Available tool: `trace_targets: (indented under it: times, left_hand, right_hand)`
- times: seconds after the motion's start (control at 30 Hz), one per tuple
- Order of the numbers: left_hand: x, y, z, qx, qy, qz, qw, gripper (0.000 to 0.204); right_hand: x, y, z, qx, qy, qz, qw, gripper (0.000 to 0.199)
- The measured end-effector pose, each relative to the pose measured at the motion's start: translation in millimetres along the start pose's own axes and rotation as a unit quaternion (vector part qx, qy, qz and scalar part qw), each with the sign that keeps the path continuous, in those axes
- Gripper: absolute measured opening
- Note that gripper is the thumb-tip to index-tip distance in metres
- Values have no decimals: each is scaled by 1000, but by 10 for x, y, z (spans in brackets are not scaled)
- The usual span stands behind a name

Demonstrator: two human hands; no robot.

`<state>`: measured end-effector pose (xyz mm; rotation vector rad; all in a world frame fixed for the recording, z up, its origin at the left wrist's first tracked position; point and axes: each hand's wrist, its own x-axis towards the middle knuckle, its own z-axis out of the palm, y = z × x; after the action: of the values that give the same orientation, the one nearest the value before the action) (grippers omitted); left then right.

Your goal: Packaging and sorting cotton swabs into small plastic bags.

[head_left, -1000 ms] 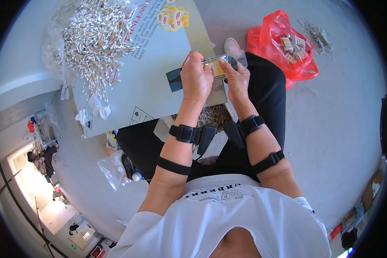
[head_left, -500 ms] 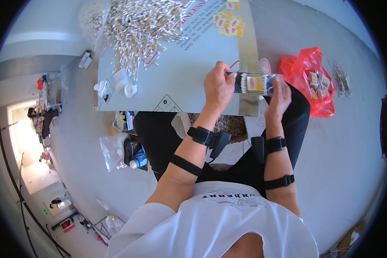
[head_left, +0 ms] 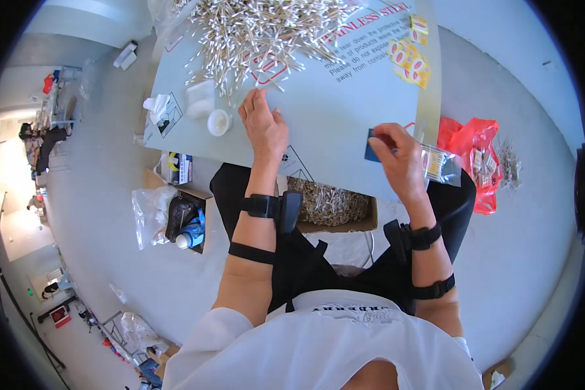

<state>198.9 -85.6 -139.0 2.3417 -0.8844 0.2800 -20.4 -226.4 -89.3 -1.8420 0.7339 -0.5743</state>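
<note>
A large heap of cotton swabs [head_left: 260, 39] lies loose at the back of the table. My left hand [head_left: 265, 130] is at the heap's front edge, fingers reaching forward and thumb apart, with nothing visible in it. Beside it, to the left, stands a small white round tub [head_left: 220, 122]. Over the table's right front edge, my right hand [head_left: 402, 159] is closed around a clear packet of cotton swabs [head_left: 434, 162]. A dark blue end of the packet sticks out left of the fingers, while the palm hides its middle.
Yellow labels [head_left: 409, 62] lie at the table's [head_left: 331, 123] back right. A white translucent container [head_left: 200, 99] and crumpled white tissue [head_left: 157, 107] are at the left. A cardboard box of swabs [head_left: 335, 205] sits below the front edge. A red plastic bag [head_left: 458, 136] holds small packs.
My left hand has let go of the packet and moved left to the swab heap. My right hand keeps the packet, now lower. The view has shifted, so the table appears farther right.
</note>
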Motion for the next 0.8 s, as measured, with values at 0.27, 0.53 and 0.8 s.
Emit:
trace_targets:
  times: [0.27,0.53,0.8]
  left_hand:
    - [313,-91,102,-58,-4,-20,998,51]
    - [280,-222,89,-154,30,1,988,52]
    - [299,10,-60,-152,-117,32,981,37]
  right_hand:
    - [978,-237,1102,-114,-87,-155,977,38]
    - [1427,-190,1706,-303,-40,-264,915,19]
    - [1067,-14,1207,-288,-27,-258,922,10]
